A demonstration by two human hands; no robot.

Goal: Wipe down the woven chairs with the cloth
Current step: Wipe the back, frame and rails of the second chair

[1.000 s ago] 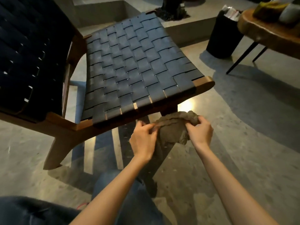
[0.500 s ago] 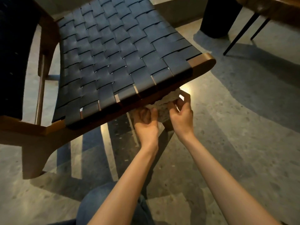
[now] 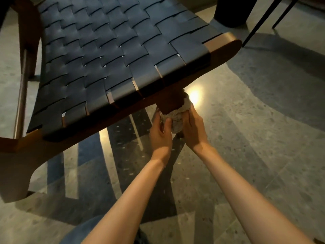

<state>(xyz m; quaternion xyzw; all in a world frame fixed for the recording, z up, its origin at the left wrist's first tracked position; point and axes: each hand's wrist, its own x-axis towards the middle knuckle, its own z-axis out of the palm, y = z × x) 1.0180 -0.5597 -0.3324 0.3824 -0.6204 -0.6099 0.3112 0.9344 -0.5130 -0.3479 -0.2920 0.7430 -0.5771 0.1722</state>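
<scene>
Terrazzo floor (image 3: 263, 147), grey, speckled, glossy. One bright glare spot sits just right of the chair's middle leg. Slatted shadows lie on the floor under the seat.

Next in size, the chair (image 3: 114, 55), filling the upper left. Seat of wide dark straps in a basket weave, wrapped over a brown wooden frame. Front rail (image 3: 223, 50) is bare at its right corner, and slivers of wood show between the strap ends along it. A heavy side foot (image 3: 14, 175) stands on the floor at lower left.

Two bare forearms reach forward from the bottom edge to a spot under the front rail. Blue denim knee (image 3: 82, 229) at the bottom edge.

Dark round bin (image 3: 230, 13) at top right, cut off by the frame. Thin black table legs (image 3: 258, 22) slant down just beside it.

Leg (image 3: 170, 101), dark brown, drops from the front rail.

Left hand (image 3: 161, 136) grips the cloth from the left, fingers curled, thumb on its front. Right hand (image 3: 193, 127) grips it from the right, thumb lying up along the fabric. Its fingers go behind the leg, out of sight.

Cloth (image 3: 177, 118), pale and nubbly, is bunched around the leg below the rail, between the two hands and pressed to the wood.
</scene>
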